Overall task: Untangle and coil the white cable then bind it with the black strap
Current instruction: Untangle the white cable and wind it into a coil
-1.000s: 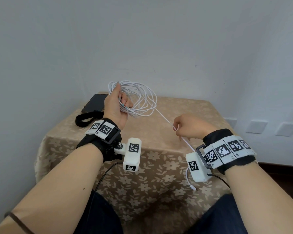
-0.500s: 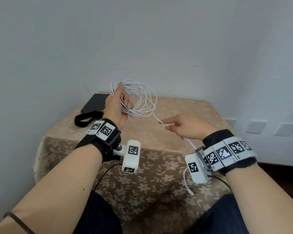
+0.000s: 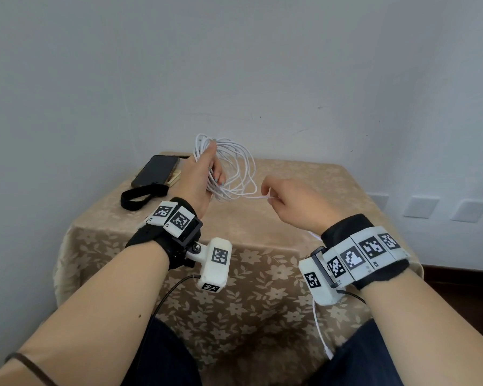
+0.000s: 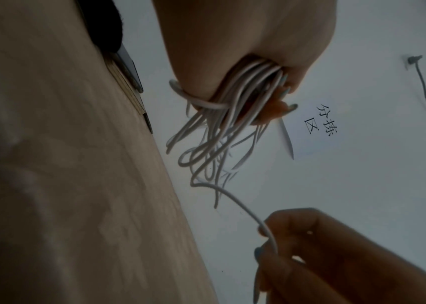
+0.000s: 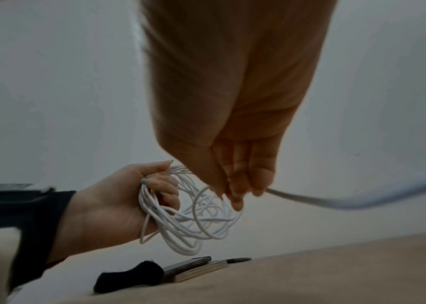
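My left hand (image 3: 200,176) is raised above the table and grips several loops of the white cable (image 3: 236,165) in its curled fingers (image 4: 281,86). The coil (image 5: 193,216) hangs loose from that hand (image 5: 128,197). A single strand (image 4: 242,207) runs from the coil to my right hand (image 3: 287,200), which pinches it between thumb and fingertips (image 5: 237,195). The free tail (image 3: 319,334) drops past my right wrist toward my lap. The black strap (image 3: 140,195) lies looped on the table at the back left, beside the phone.
A dark phone (image 3: 156,169) lies on a thin wooden block at the table's back left corner. The small table (image 3: 262,274) wears a beige flowered cloth and stands against a white wall (image 3: 262,65). Wall sockets (image 3: 421,206) sit low on the right.
My right hand has slid up along the strand toward the coil and now pinches it closer to the left hand. The left hand holds the coil in about the same place.
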